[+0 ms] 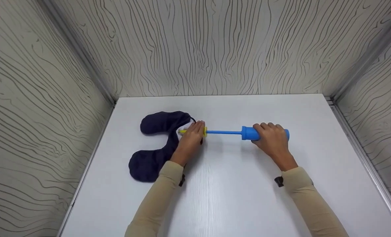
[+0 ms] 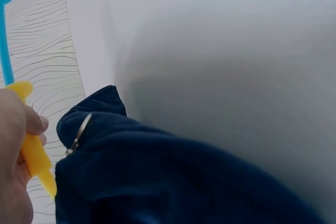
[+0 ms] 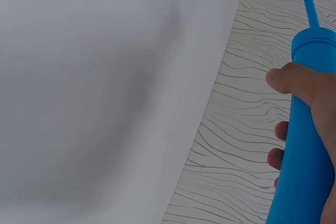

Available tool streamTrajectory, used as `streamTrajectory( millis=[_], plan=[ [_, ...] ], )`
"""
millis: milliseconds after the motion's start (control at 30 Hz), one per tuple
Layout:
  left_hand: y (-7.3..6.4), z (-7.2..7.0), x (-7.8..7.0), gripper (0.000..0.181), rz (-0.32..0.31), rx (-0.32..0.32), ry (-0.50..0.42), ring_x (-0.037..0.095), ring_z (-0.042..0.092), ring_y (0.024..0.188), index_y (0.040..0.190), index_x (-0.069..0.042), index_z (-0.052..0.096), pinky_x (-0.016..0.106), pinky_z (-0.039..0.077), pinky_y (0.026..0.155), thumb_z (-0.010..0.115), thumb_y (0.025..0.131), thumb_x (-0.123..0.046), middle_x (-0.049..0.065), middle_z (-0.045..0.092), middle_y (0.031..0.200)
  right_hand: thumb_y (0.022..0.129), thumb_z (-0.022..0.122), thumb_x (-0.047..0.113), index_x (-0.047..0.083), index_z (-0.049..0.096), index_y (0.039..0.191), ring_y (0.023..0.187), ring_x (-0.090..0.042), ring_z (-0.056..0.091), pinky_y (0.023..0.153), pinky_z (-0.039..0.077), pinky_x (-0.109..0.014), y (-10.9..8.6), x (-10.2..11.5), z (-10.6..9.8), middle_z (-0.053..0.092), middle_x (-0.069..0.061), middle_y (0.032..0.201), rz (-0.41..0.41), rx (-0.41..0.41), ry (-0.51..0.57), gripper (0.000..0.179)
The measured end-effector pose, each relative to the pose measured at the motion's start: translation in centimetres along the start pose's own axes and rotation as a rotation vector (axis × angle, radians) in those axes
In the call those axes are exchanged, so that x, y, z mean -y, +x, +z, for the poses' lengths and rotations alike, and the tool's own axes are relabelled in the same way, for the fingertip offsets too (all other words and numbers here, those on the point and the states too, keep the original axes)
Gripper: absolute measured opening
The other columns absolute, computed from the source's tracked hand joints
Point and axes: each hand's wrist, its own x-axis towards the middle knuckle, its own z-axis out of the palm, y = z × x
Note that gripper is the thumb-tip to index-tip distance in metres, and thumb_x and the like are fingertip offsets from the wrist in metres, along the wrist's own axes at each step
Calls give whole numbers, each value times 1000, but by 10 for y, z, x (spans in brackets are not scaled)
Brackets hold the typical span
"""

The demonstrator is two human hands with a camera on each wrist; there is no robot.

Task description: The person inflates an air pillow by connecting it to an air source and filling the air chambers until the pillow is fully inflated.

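A hand pump with a blue barrel (image 1: 247, 133), a thin blue rod (image 1: 223, 132) and a yellow nozzle end (image 2: 37, 156) stretches between the two hands. My left hand (image 1: 191, 140) grips the yellow end, fingers wrapped about it. Around the thick barrel curl the fingers and thumb of my right hand (image 1: 273, 140). The rod shows at length between them. Left of the pump lies a dark navy U-shaped neck pillow (image 1: 161, 123), its two arms pointing left. The yellow tip reaches the pillow's white middle part; my left hand hides whether it is inserted.
Everything is over a white table (image 1: 221, 197). Wood-patterned panels (image 1: 208, 49) stand behind and on both sides, with metal rails (image 1: 366, 158) along the side edges. A small pale metal-looking piece (image 2: 80, 131) shows on the pillow's edge.
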Motion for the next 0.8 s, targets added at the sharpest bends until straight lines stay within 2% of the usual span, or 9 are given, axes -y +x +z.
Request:
streamTrajectory(
  millis=[267,400,733,800],
  plan=[
    [-2,-4,-5,52,-26,-23,-51,28,63,138,147,5,58,37,48,120,67,96,11,18,65,147,72,100,27,10,73,121,99,-41,77,90,63,-59,-1,2,-2,80,-16,108,4,34,2,58],
    [0,-4,-9,49,-18,-34,-49,28,64,137,147,6,58,37,49,119,62,98,11,17,66,147,71,101,29,9,74,121,100,-41,77,91,62,-60,0,10,-4,81,-17,109,6,45,-11,61],
    [4,-4,-21,43,6,-56,115,24,63,139,143,6,60,35,48,120,59,100,1,15,69,143,71,101,31,9,74,118,93,-37,78,84,65,-53,12,43,5,81,-15,105,-68,13,-68,58],
    [5,-4,-24,44,3,-50,121,24,62,140,144,6,60,36,48,120,59,100,-1,15,68,144,71,101,32,9,74,118,93,-36,78,84,65,-53,15,48,7,81,-14,105,-75,8,-67,59]
  ],
)
